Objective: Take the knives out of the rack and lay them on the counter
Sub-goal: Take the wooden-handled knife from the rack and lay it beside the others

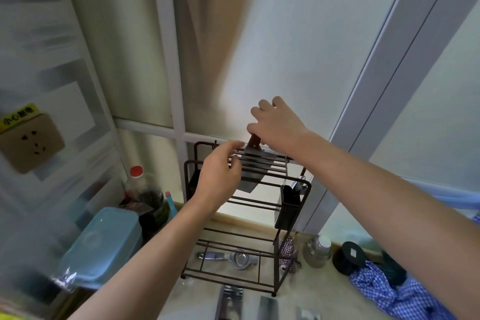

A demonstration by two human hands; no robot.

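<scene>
two hands: both are being held raised at the rack (248, 205) top.
right hand (279, 125): fingers are being clenched on the cleaver (253, 169) handle.
left hand (219, 176): fingers are being kept loose, holding nothing.
cleaver: blade is being kept in the top slots.

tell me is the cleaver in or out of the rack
Still in: the cleaver blade sits between the bars of the rack, with the right hand gripping its handle.
</scene>
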